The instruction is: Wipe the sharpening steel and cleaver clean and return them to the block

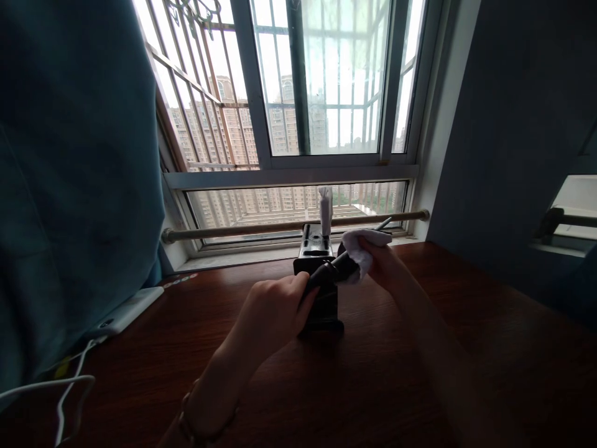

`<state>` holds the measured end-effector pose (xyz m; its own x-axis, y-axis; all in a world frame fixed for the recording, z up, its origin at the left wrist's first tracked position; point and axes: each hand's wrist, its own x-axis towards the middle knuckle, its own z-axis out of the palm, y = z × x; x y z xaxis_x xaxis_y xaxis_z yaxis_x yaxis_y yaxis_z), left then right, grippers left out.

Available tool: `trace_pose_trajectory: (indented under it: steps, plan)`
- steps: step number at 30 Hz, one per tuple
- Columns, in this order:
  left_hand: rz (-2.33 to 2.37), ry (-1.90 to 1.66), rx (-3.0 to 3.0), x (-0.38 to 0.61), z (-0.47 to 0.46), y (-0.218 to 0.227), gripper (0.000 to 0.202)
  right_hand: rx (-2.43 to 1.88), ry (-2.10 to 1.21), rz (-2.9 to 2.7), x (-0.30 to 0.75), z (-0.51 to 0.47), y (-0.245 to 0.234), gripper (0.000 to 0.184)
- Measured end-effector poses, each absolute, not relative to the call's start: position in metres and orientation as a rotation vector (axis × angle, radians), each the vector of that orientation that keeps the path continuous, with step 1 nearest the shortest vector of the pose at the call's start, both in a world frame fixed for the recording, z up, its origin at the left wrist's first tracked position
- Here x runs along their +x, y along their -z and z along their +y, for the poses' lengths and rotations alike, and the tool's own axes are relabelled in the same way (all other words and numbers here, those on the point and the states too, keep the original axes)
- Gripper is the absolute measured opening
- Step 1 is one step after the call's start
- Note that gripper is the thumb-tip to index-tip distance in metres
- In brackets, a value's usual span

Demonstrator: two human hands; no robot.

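My left hand (275,308) is closed around the dark handle (326,272) of a tool, likely a knife, held over the brown wooden table (396,373). My right hand (380,261) pinches a white cloth (359,249) wrapped around the tool just past the handle. A thin grey tip (385,223) sticks out beyond the cloth toward the window. Right behind the hands stands a black block-shaped holder (314,249) with a white piece (325,208) rising from its top.
A blue curtain (69,186) hangs at the left. A white power bank (128,311) with a white cable (69,392) lies at the table's left edge. A barred window (317,93) and a horizontal rod (242,229) run behind the table. A dark wall (513,124) stands at the right.
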<state>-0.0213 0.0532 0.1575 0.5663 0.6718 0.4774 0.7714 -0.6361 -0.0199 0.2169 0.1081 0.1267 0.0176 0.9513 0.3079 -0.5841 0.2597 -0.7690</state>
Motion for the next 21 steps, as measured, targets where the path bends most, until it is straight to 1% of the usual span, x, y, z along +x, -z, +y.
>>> trace_pose_trajectory:
  steps: [4,9,13,17,19,21]
  plan:
    - [-1.167,0.628,-2.582,-0.023,0.053,-0.158,0.026,-0.438,-1.169,-0.856,0.236,0.115,-0.127,0.026]
    - [-1.118,0.622,-2.599,-0.022,0.051,-0.159,0.026,-0.381,-1.104,-0.752,0.255,0.12,-0.128,0.026]
    - [-1.102,0.627,-2.606,-0.022,0.049,-0.16,0.026,-0.343,-1.061,-0.706,0.259,0.12,-0.128,0.014]
    - [-1.097,0.618,-2.601,-0.022,0.05,-0.16,0.026,-0.341,-1.015,-0.637,0.258,0.12,-0.128,0.008]
    - [-1.104,0.617,-2.6,-0.022,0.05,-0.16,0.026,-0.348,-0.996,-0.611,0.26,0.122,-0.127,0.009]
    - [-1.116,0.613,-2.61,-0.022,0.049,-0.161,0.026,-0.378,-0.952,-0.616,0.263,0.125,-0.126,0.017]
